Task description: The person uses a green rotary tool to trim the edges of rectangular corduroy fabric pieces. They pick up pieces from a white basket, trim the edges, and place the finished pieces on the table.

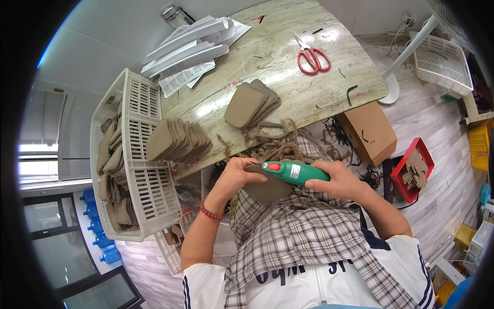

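We see a small white label [295,171] on the green handheld power tool [315,174], its print too small for us to make out. Dark lettering [280,275] runs across the chest of the white shirt [329,291]; it reaches us upside down and partly covered by the checked apron [293,232]. The loose papers [188,71] by the far left of the table [288,41] carry dense print, blurred beyond our reading.

The right hand [339,179] is closed around the tool's rear body, the undersides of its fingers hidden from us. The left hand [239,174] pinches a brown pad [270,191] between thumb and fingers, above the lap. The tool's nose lies at the pad's upper edge, close to the left fingertips; we cannot tell whether its tip touches the material. The left fingers cover part of the pad.

Just beyond the hands, we find tangled brown strips [278,150], overlapping so that single pieces are hard to separate. A stack of similar pads [247,105] sits on the table, and a row of more [177,140] leans near the white basket [146,177]. The fan [455,20] is cut off at the upper right.
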Action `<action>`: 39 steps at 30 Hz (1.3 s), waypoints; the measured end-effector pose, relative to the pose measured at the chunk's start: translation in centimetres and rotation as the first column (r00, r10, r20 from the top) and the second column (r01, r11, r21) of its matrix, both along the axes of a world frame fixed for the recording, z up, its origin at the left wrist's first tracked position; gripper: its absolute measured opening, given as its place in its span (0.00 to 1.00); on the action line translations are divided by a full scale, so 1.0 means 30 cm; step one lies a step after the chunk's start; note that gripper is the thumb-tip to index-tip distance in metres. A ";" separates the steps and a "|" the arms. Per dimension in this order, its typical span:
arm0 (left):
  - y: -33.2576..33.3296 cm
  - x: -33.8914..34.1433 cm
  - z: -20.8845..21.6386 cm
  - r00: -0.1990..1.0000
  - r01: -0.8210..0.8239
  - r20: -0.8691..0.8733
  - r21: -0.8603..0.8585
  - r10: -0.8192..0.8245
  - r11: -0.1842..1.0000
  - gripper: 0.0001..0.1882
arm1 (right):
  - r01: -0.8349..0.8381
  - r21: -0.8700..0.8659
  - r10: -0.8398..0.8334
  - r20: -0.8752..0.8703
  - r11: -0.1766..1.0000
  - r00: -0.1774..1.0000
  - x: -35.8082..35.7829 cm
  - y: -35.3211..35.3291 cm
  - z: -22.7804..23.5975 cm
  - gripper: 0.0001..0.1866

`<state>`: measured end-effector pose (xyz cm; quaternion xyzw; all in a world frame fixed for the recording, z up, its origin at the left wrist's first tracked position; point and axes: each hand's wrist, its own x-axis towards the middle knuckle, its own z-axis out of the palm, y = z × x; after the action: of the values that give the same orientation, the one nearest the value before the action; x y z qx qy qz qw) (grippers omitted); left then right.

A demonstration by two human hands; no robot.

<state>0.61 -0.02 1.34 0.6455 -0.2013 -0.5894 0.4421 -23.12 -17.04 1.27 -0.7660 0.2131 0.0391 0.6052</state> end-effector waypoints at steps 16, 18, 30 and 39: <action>0.374 0.651 0.145 0.411 -0.609 0.434 -0.523 0.802 0.596 0.16 | 0.183 0.228 -0.196 0.037 0.956 0.980 0.000 0.021 -0.064 0.19; 0.367 0.705 0.093 0.212 -0.553 0.780 -0.401 0.589 0.730 0.19 | 0.213 0.238 -0.225 0.026 0.948 0.974 -0.021 0.021 -0.071 0.18; -0.095 0.269 -0.022 -0.158 0.002 0.963 -0.219 0.216 0.976 0.21 | 0.330 0.175 -0.345 0.061 0.928 0.937 -0.055 0.001 -0.093 0.18; -0.234 0.225 -0.241 0.202 -0.234 0.906 -0.325 0.373 0.916 0.22 | 0.387 0.156 -0.398 0.043 0.909 0.916 -0.056 0.001 -0.090 0.18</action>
<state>7.36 -7.05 -5.90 0.8669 -0.3283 0.0302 0.3738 -24.81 -17.01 -1.45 -0.6628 0.3369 -0.0964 0.6618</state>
